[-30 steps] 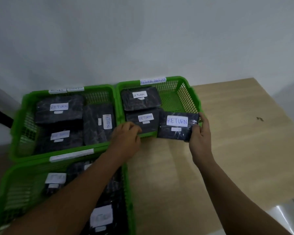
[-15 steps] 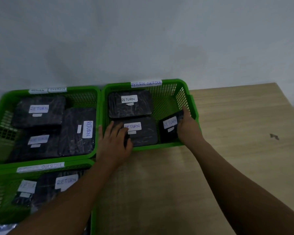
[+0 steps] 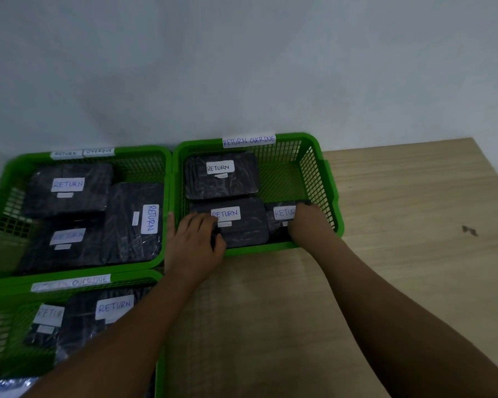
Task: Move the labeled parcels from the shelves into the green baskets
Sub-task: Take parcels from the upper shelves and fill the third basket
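The right green basket (image 3: 327,179), tagged RETURN OVERDUE, holds three black parcels with white RETURN labels. One parcel (image 3: 222,182) lies at the back and one (image 3: 245,228) at the front. A smaller parcel (image 3: 278,218) lies in the front right corner. My right hand (image 3: 308,222) reaches over the front rim and grips that small parcel's right end, hiding part of its label. My left hand (image 3: 196,239) rests over the front rim with spread fingers on the front parcel's left edge.
A second green basket (image 3: 167,179) with three RETURN parcels stands to the left, touching the first. A third basket (image 3: 9,288) with more parcels sits at the near left. The wooden table (image 3: 414,225) extends right. A white wall stands behind.
My right hand carried the small parcel from above the front rim down into the basket's front right corner. My left hand opened and settled on the front parcel.
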